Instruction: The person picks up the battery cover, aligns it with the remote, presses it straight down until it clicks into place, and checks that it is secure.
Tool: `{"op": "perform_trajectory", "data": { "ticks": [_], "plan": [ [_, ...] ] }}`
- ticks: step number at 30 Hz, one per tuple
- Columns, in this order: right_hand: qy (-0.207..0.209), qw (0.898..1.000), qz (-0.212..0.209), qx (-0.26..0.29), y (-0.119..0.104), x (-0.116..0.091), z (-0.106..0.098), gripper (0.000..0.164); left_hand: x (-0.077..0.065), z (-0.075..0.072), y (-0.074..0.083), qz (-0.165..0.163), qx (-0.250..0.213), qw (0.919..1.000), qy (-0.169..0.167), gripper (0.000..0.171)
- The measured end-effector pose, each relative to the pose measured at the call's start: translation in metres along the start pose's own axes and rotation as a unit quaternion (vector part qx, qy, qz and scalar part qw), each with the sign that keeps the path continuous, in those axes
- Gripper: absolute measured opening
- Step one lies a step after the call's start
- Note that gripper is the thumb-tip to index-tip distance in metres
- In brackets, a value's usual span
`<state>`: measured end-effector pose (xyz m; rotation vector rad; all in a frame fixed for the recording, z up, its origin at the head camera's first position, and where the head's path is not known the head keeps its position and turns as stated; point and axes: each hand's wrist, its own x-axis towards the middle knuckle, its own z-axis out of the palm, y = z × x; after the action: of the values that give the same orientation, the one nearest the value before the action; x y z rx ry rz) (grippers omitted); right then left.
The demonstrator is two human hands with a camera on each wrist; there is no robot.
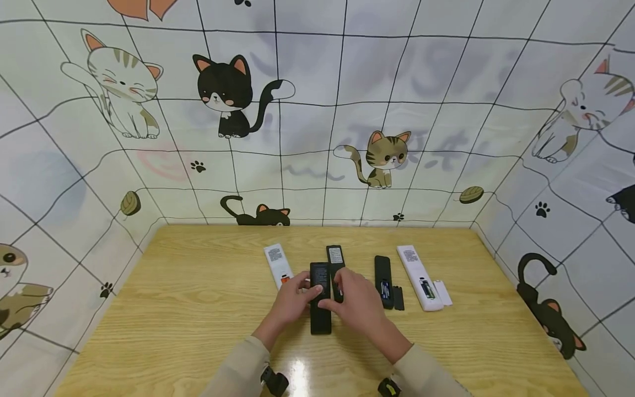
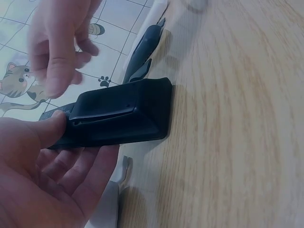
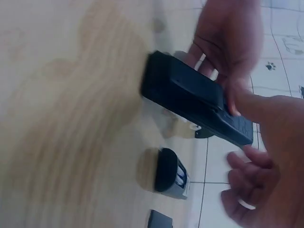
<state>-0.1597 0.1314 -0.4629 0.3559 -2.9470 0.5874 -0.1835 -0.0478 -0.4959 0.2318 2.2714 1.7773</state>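
Observation:
My left hand [image 1: 289,300] grips a black remote control [image 1: 320,322] with its back turned up, thumb on top and fingers beneath. In the left wrist view, the raised battery cover [image 2: 107,102] is on the remote, with a thin gap along its side. Its near end stands close over the table. My right hand [image 1: 360,302] hovers just right of this remote, thumb stretched toward it and the other fingers loosely bent. In the left wrist view that hand is apart from the remote, slightly blurred, with nothing visible in it.
Behind lies another black remote [image 1: 335,255], partly hidden by my right hand. Farther right are a black remote [image 1: 382,267] with batteries showing, its loose cover [image 1: 398,298], a white remote [image 1: 416,275] and a white cover [image 1: 443,293]. Another white remote [image 1: 275,259] lies left on the wooden table [image 1: 198,309].

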Motion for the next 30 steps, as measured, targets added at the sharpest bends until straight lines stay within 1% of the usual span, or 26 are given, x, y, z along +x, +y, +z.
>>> {"op": "perform_trajectory", "data": {
  "ticks": [2, 4, 9, 12, 20, 30],
  "plan": [
    [-0.020, 1.000, 0.015, 0.003, 0.002, 0.002, -0.001, 0.060, 0.000, 0.000, 0.000, 0.000, -0.003, 1.0000, -0.002, 0.037],
    [-0.036, 0.999, 0.019, 0.006, 0.004, 0.004, 0.000, 0.063, 0.000, -0.001, 0.000, -0.001, -0.004, 1.0000, -0.004, 0.037],
    [-0.062, 0.997, 0.016, 0.031, 0.006, 0.007, 0.004, 0.060, 0.000, -0.001, 0.000, 0.000, -0.008, 0.9999, -0.008, 0.037],
    [-0.067, 0.997, 0.010, 0.040, 0.006, 0.008, 0.006, 0.056, 0.000, -0.001, 0.000, -0.002, -0.008, 0.9999, -0.008, 0.037],
    [-0.067, 0.997, -0.007, 0.036, 0.007, 0.009, 0.008, 0.040, 0.000, 0.001, 0.001, -0.002, -0.004, 1.0000, -0.003, 0.035],
    [-0.079, 0.996, 0.013, 0.050, 0.004, 0.010, 0.014, 0.040, -0.001, 0.001, 0.001, 0.000, 0.016, 0.9999, 0.005, 0.035]
  ]
}}
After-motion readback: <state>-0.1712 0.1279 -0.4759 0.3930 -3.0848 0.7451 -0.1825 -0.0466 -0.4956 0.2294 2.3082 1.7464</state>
